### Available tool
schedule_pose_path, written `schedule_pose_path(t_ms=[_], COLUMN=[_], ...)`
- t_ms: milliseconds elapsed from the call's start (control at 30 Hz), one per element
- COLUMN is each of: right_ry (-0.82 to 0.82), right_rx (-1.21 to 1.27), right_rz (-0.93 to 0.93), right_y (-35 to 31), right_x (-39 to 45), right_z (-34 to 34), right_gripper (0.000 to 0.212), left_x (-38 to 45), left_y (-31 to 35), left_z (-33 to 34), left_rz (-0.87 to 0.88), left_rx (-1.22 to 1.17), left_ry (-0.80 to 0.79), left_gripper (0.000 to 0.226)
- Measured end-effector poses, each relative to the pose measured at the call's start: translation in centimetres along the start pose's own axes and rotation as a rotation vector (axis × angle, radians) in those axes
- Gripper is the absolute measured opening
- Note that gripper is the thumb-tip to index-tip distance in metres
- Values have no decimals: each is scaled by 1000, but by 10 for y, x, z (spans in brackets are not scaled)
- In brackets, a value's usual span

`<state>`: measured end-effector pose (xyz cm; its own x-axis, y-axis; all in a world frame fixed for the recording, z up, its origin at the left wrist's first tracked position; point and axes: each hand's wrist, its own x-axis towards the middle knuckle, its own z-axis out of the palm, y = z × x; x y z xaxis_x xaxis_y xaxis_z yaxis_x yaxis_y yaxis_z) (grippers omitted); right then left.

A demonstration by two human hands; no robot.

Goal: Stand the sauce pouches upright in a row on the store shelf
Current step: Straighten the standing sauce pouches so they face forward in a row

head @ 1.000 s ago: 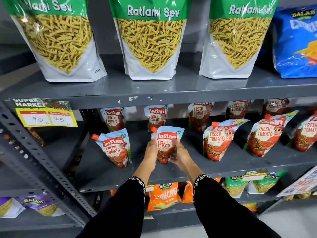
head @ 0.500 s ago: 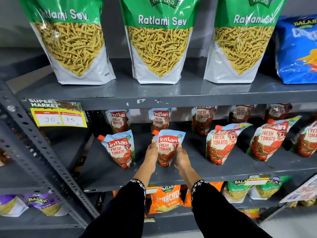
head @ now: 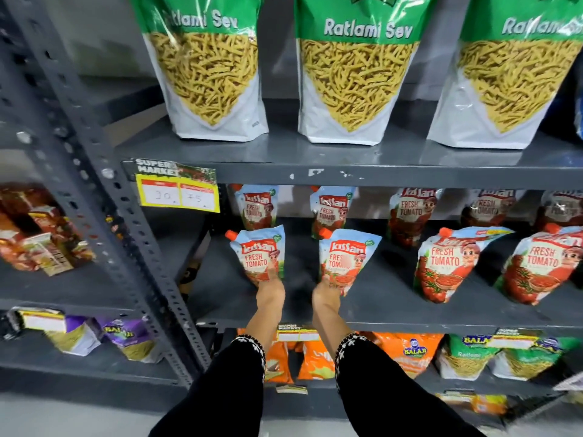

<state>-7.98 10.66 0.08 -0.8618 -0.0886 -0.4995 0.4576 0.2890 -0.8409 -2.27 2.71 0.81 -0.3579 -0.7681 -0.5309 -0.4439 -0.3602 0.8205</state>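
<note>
1. Two front-row pouches are being handled at once on the middle shelf: the left hand grips the base of the leftmost pouch, and the right hand grips the base of the second pouch.
2. Step looks like squaring up the front row. Next, both probably need settling flat and letting go gently so they don't flop.
3. A second ago both hands were on the second pouch; now the left one has switched over.
</note>
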Motion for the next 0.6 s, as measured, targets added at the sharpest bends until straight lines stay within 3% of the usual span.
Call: schedule_pose_path(t_ms=[100, 233, 400, 600], right_ry=[-182, -359, -479, -501], right_rx=[20, 130, 257, 208], right_rz=[-3, -26, -7, 7], right_y=[-6, -19, -27, -29], right_x=[-13, -22, -22, -17], right_z=[27, 53, 67, 76], right_gripper=[61, 57, 49, 46], left_x=[8, 17, 19, 23], left_y=[7, 22, 28, 31], left_z=[-26, -48, -62, -66], left_rz=[15, 51, 22, -12], left_rx=[-75, -278, -399, -440], left_ry=[44, -49, -144, -183], left_gripper=[68, 62, 68, 72])
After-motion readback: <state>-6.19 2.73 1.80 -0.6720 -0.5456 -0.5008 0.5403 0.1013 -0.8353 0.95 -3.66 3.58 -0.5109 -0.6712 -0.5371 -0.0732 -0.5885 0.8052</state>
